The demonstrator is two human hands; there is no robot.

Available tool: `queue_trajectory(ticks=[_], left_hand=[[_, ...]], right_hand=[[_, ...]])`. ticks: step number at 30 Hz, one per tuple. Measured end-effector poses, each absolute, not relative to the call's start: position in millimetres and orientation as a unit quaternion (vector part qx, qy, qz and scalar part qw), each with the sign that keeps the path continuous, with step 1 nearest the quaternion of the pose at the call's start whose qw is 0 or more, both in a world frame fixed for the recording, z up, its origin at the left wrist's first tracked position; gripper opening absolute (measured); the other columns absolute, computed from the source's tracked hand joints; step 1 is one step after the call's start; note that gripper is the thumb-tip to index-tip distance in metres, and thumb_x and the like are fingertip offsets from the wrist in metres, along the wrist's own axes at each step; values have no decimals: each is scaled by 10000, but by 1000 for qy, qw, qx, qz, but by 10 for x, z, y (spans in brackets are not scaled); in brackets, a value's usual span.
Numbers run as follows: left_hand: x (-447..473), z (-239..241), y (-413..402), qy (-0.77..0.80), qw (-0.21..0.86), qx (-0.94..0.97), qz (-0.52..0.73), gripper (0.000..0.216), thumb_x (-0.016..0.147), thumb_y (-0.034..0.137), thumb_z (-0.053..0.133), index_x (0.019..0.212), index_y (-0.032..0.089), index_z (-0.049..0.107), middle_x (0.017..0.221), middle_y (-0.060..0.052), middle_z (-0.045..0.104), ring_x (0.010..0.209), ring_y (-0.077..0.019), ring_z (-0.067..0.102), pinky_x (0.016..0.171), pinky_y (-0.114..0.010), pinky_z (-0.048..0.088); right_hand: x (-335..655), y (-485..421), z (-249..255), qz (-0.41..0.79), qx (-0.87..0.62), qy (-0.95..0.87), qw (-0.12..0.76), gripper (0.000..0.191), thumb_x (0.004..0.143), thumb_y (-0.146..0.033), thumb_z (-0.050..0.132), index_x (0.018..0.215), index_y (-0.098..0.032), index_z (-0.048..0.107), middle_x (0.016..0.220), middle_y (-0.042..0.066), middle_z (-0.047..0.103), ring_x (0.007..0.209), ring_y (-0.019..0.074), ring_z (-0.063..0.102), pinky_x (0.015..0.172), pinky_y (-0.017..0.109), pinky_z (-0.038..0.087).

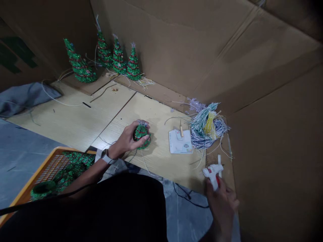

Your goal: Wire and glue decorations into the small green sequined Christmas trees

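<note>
My left hand (126, 140) is wrapped round a small green tinsel tree (142, 134) with red trim, which stands on the pale wooden board (80, 121); a thin wire trails from its base. My right hand (222, 205) grips a white hot glue gun (213, 172) low at the right, its nozzle pointing up and left, resting near the board's right end. A white card (180, 142) with a small stick on it lies between the two hands. Just beyond the card sits a bundle of white, green and yellow wires (207, 125).
Several finished tinsel trees (118, 58) stand in a row at the back against cardboard walls (214, 50). An orange mesh basket (42, 168) with green tinsel pieces sits at my lower left. Grey cloth (22, 95) lies at the far left. A black cable (184, 195) runs across my lap.
</note>
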State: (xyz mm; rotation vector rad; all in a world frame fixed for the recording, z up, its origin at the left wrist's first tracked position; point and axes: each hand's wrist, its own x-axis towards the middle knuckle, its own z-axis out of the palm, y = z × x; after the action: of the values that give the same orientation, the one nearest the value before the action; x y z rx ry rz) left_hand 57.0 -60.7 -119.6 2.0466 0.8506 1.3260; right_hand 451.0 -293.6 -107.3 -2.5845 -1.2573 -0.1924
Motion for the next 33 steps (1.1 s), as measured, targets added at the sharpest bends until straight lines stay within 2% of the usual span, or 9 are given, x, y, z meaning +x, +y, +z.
queue_trajectory(ticks=[2,5,7,9,13,18,22,27,33], left_hand=[[559,-1198,-605,316,279,765,487,447,935,304,786,1321,226,573,1262,-133,748,1129,-276,763,962,-451,615],[550,-1216,-604,318,285,767,478,522,915,303,800,1363,227,542,1262,-139,733,1114,-280,757,955,-457,616],[552,-1232,-605,321,287,768,474,560,890,291,820,1367,229,534,1256,-136,725,1100,-280,756,953,-456,616],[556,-1248,-605,324,287,768,472,572,866,270,835,1353,229,538,1248,-131,722,1077,-274,757,942,-443,616],[556,-1297,-594,328,282,766,476,601,830,254,843,1345,226,534,1213,-119,720,990,-248,752,859,-391,619],[544,-1353,-578,332,270,768,476,685,771,249,835,1368,236,499,1245,-126,703,1057,-290,749,905,-427,620],[560,-1349,-579,337,279,766,471,652,801,253,806,1366,246,481,1213,-112,713,1030,-284,760,902,-431,628],[570,-1318,-587,341,279,766,469,628,820,255,804,1360,250,484,1192,-105,714,1022,-285,765,880,-428,632],[563,-1310,-595,345,274,768,464,634,837,269,828,1372,243,487,1197,-119,720,1050,-295,773,885,-445,636]], right_hand=[[4368,-2881,-817,-64,-878,-439,182,896,973,-823,424,1440,-117,718,1253,270,694,1295,509,598,1106,746,439],[3940,-2599,-412,20,-815,-460,352,645,1035,-675,575,1490,-231,682,1380,185,674,1227,371,680,1029,588,568],[3544,-2284,-230,67,-750,-516,409,514,1048,-596,638,1445,-277,704,1336,134,702,1160,311,703,934,506,618],[3135,-1928,-161,131,-663,-594,436,514,1044,-500,710,1512,-298,649,1474,117,678,1314,296,672,1048,506,613],[2529,-1367,-280,233,-521,-706,419,535,1021,-379,797,1532,-314,652,1520,63,704,1424,239,658,1231,462,557],[2306,-1210,-522,191,-508,-703,459,268,1035,-218,767,1280,-299,837,1313,43,827,1222,205,787,1117,382,650],[2321,-1226,-600,207,-496,-671,510,241,1019,-135,763,1088,-325,894,1197,-2,873,1099,191,839,1042,351,688],[2389,-1191,-590,179,-479,-687,517,230,1040,-137,736,1121,-295,882,1110,9,881,1021,184,840,966,345,691],[2572,-1178,-483,84,-450,-770,443,239,1074,-92,659,1185,-203,840,1041,70,856,937,186,786,866,345,643]])
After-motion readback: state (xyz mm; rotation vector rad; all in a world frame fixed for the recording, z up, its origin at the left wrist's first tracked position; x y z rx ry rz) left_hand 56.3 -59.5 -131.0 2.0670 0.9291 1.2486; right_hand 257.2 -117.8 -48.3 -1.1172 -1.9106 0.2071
